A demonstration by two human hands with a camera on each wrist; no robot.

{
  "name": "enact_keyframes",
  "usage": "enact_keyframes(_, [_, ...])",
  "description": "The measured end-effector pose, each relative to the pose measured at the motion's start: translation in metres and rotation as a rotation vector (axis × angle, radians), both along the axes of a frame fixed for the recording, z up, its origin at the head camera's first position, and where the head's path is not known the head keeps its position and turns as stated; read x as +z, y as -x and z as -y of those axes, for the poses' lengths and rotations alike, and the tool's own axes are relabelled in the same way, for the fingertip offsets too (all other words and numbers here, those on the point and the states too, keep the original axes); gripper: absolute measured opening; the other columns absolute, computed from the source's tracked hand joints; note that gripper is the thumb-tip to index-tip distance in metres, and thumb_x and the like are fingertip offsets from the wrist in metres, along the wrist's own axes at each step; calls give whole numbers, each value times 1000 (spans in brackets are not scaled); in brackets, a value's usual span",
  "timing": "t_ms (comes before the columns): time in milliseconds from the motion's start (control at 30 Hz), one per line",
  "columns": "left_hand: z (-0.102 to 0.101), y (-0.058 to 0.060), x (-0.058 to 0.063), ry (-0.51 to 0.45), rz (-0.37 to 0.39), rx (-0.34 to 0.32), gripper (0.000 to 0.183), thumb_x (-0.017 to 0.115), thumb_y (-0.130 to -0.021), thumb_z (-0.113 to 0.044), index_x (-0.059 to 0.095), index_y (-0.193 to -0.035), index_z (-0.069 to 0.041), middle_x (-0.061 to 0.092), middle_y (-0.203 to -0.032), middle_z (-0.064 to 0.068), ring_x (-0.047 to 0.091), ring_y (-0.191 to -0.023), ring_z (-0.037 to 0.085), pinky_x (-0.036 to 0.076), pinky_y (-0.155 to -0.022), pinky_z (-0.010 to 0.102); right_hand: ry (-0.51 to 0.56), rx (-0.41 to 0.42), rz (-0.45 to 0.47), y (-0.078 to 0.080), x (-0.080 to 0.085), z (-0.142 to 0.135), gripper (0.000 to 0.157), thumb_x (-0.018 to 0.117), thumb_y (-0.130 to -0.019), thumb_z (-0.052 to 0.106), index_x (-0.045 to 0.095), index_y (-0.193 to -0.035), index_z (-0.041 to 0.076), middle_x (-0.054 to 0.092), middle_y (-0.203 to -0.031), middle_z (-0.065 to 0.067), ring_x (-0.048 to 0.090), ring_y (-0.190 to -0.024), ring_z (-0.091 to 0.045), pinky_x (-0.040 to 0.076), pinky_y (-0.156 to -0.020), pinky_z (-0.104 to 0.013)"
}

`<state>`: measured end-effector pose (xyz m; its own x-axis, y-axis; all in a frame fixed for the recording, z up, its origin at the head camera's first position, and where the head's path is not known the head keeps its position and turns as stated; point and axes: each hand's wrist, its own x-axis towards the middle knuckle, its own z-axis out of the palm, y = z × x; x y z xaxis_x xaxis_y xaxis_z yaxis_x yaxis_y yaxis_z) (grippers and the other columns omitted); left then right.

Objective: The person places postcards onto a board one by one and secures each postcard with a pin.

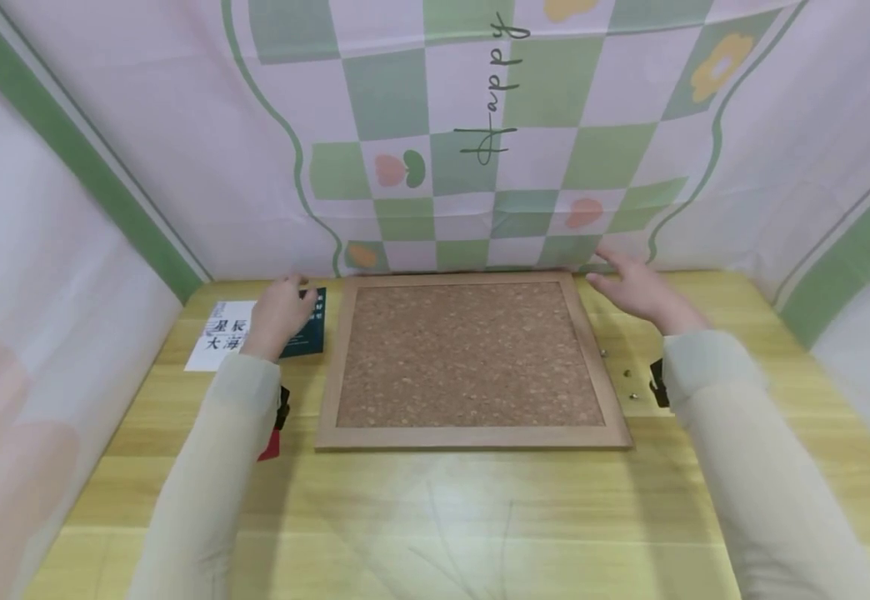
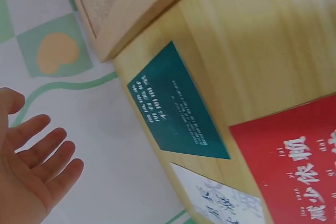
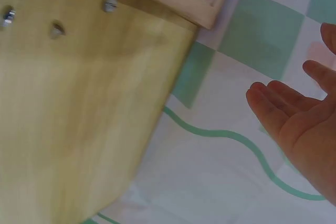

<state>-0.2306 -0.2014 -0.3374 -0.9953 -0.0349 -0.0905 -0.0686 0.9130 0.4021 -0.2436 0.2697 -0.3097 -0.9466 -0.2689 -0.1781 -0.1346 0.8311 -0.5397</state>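
A wood-framed cork board [image 1: 472,354] lies flat on the table, its far edge by the curtain. My left hand [image 1: 281,317] hovers over the cards to its left, holding nothing, fingers loosely bent. Beneath it are a dark green card [image 2: 176,108] and a white card [image 1: 213,342] with large characters; the hand covers part of both in the head view. A red card [image 2: 299,166] lies nearer, mostly behind the left sleeve. My right hand [image 1: 641,287] is raised off the board's far right corner, fingers spread and empty. Several small metal pins [image 3: 109,4] lie right of the board.
A patterned curtain [image 1: 465,200] in green and white checks hangs behind the table and along both sides. The wood-grain table [image 1: 435,517] extends in front of the board. Dark wrist straps [image 1: 659,383] sit at both cuffs.
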Motion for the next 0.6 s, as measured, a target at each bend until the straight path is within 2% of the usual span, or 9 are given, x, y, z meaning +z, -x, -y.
enact_keyframes(267, [18, -14, -10, -18, 34, 63, 48, 34, -102, -26, 40, -141, 1, 38, -147, 25, 40, -132, 42, 38, -106, 57, 11, 29, -15, -7, -35, -2, 64, 38, -102, 20, 2, -152, 1, 8, -154, -33, 18, -135, -58, 17, -110, -67])
enact_keyframes(400, [31, -19, -18, -19, 36, 90, 48, 35, -101, -25, 41, -141, 2, 38, -147, 26, 40, -132, 43, 37, -106, 56, 37, 37, -29, -11, -50, -1, 65, 41, -100, 13, 5, -151, -2, 10, -153, -34, 14, -138, -56, 13, -112, -66])
enact_keyframes(600, [59, -26, -27, -15, 38, 129, 49, 33, -101, -25, 40, -140, 4, 41, -143, 29, 40, -131, 45, 37, -106, 57, 53, 16, -20, -17, -64, 0, 62, 40, -101, 15, 10, -150, -5, 11, -150, -39, 12, -138, -57, 12, -112, -67])
